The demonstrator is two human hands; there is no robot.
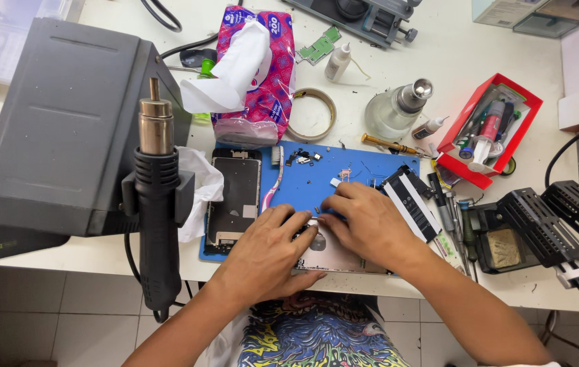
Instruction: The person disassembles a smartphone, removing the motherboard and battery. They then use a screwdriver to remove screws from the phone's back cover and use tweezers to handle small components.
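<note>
A cluttered white workbench (439, 61) above a grey tiled floor fills the view, with a blue work mat (316, 183) laid at its near edge. Both of the person's hands meet over an opened phone body (333, 257), pinkish in colour, lying on the mat's front edge directly beneath the palms. The left hand (269, 255) rests on the phone's left part, fingers curled loosely and narrow, fingertips touching its upper edge. The right hand (367, 224) covers the phone's upper right part, fingers drawn close together and pressed down near the left hand's fingertips; whether it pinches anything cannot be told. Just left of the hands lies a detached phone screen (235, 200), face down on the mat, with a toothbrush (274, 178) beside it. To the right lies a black phone battery (409, 202), near a row of screwdrivers (449, 211). A hot-air gun (157, 197) hangs in its holder on a grey rework station (58, 122) at the left. Further back stand a tissue pack (262, 75), a tape roll (313, 114) and a red tray (490, 129) of tools.
</note>
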